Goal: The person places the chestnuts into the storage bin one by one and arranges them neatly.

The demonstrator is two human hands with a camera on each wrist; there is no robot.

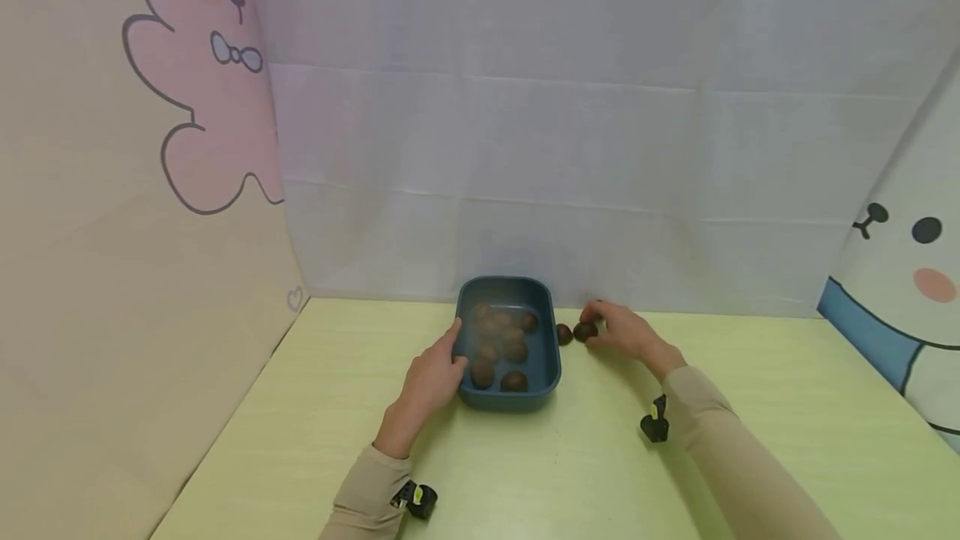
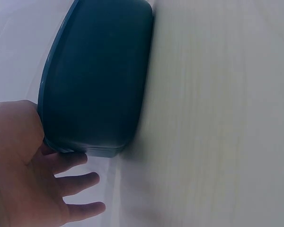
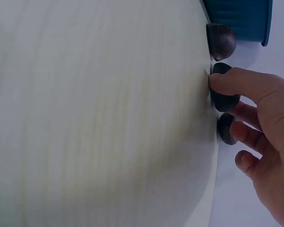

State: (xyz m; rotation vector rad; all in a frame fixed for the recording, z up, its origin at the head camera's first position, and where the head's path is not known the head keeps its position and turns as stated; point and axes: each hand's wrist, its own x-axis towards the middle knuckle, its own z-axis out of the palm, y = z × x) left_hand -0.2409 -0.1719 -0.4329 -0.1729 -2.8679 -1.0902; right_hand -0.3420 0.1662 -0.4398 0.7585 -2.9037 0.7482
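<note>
A dark blue rectangular bin stands on the table with several brown chestnuts inside. My left hand grips the bin's left side; in the left wrist view its thumb lies at the rim and other fingers spread past the bin's end. To the right of the bin, my right hand pinches a chestnut between thumb and fingers at the tabletop. One loose chestnut lies between that one and the bin. Another chestnut sits by the right hand's lower fingers, partly covered by them.
The pale yellow-green table ends at a hanging white cloth just behind the bin. Cloth with cartoon animals hangs at the left and right sides. A small black camera is strapped on each wrist.
</note>
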